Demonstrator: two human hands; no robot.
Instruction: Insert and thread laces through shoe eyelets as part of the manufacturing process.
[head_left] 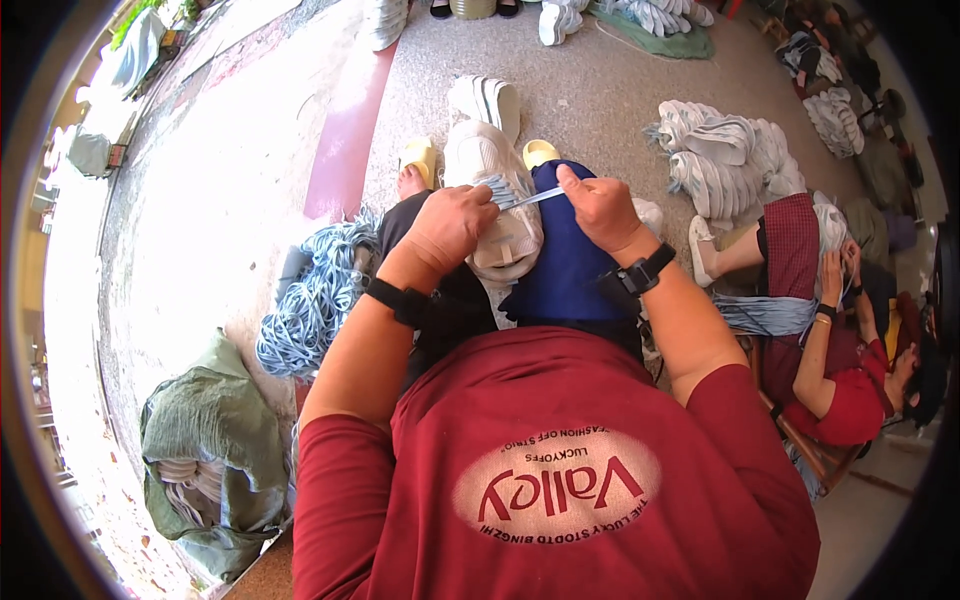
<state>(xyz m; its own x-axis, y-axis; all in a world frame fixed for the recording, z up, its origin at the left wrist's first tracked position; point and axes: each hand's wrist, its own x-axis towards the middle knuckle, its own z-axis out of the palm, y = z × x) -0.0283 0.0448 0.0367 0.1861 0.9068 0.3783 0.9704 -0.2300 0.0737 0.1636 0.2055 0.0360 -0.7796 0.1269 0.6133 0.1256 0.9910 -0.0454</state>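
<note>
Between my knees rests a white mesh shoe upper [507, 240], with light blue lacing [500, 190] across its opening. My left hand [458, 226] is closed at the upper's left edge beside the lacing; its fingertips are partly hidden. A light blue shoelace [540, 198] runs taut from the upper toward the right. My right hand [602, 212] pinches that lace between thumb and curled fingers, over the dark blue cloth [565, 262] on my right thigh. Just beyond the upper stand more white uppers [487, 100], nested in a row on the floor.
Light blue laces [320, 295] lie heaped at my left, near a green sack [215, 440] of pale pieces. Rows of white uppers [725, 155] lie at right. A seated co-worker in a red top [860, 395] handles a white piece there. Another green cloth [665, 38] lies far off.
</note>
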